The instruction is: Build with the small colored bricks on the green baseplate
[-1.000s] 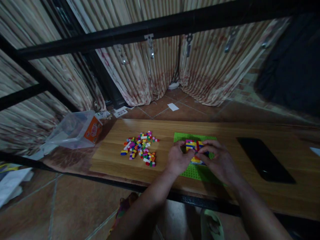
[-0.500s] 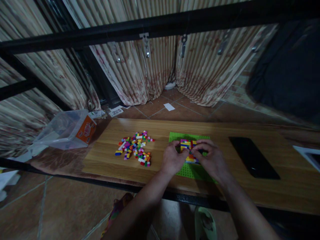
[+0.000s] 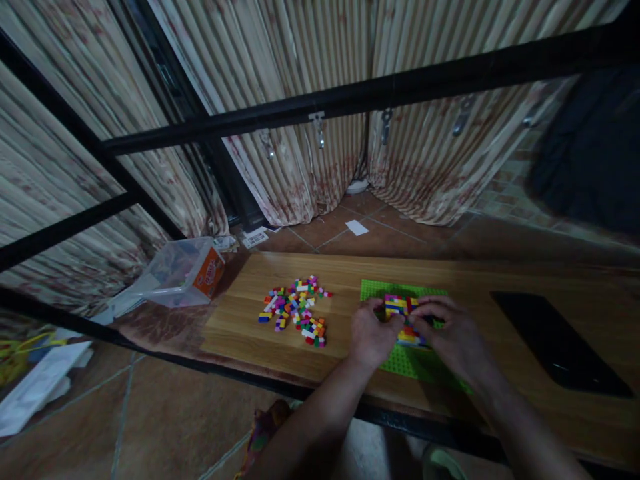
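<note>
On a green studded baseplate (image 3: pixel 407 362) stands a block of stacked toy bricks (image 3: pixel 399 305) in yellow, red, purple, white and blue. My left hand (image 3: pixel 373 333) grips its left side, thumb and fingers closed about the edge. From the right, my right hand (image 3: pixel 450 330) closes on the same block, its thumb and fingertips on the near right part. The two thumbs almost meet at the middle. My fingers hide parts of the block, and I cannot make out whether a single loose brick is between them.
A pile of loose bricks (image 3: pixel 295 307) lies left on the wooden board (image 3: pixel 230 327). A black flat slab (image 3: pixel 560 343) rests at the right. Beyond the board's left end stands a clear plastic bin (image 3: pixel 175 270) with an orange label. A black metal bar (image 3: pixel 350 97) crosses in front of the curtains.
The view has swung left and tilted, so everything sits further right and lower. Both hands keep their places on the brick block.
</note>
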Motion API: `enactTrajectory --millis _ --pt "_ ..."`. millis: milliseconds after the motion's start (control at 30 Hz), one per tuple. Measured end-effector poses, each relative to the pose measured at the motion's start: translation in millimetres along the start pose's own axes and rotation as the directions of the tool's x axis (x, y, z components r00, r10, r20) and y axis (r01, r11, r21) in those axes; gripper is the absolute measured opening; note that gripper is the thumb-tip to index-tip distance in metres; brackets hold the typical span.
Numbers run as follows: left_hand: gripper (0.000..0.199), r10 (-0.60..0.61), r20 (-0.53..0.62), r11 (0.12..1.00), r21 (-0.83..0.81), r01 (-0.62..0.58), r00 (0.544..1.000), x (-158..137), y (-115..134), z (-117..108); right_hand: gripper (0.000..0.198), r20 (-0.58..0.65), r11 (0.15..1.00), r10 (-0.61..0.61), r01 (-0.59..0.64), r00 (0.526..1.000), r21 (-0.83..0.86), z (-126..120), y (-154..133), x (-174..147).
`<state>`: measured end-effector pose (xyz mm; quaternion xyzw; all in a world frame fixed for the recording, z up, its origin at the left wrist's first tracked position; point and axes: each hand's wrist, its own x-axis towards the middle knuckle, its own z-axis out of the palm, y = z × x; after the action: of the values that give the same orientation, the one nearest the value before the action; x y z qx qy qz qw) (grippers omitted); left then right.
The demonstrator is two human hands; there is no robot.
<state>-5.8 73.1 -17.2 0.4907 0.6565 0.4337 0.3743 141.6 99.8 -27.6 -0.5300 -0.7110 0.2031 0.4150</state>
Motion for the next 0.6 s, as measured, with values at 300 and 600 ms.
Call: enactTrajectory --millis 300,600 --pt "0.029 0.154 -0.214 0.965 0.241 -0.100 0.965 19.4 -4.7 -74.2 0.024 0.048 0.999 0.034 -0.033 0.998 -0.009 -10.3 0.7 -0.5" --pt "0.035 0.133 -0.161 0.726 0.688 0.015 0.978 31.4 -27.3 -164.6 0.023 0.021 0.997 0.072 -0.071 0.997 -0.011 -12.5 -4.5 -2.4"
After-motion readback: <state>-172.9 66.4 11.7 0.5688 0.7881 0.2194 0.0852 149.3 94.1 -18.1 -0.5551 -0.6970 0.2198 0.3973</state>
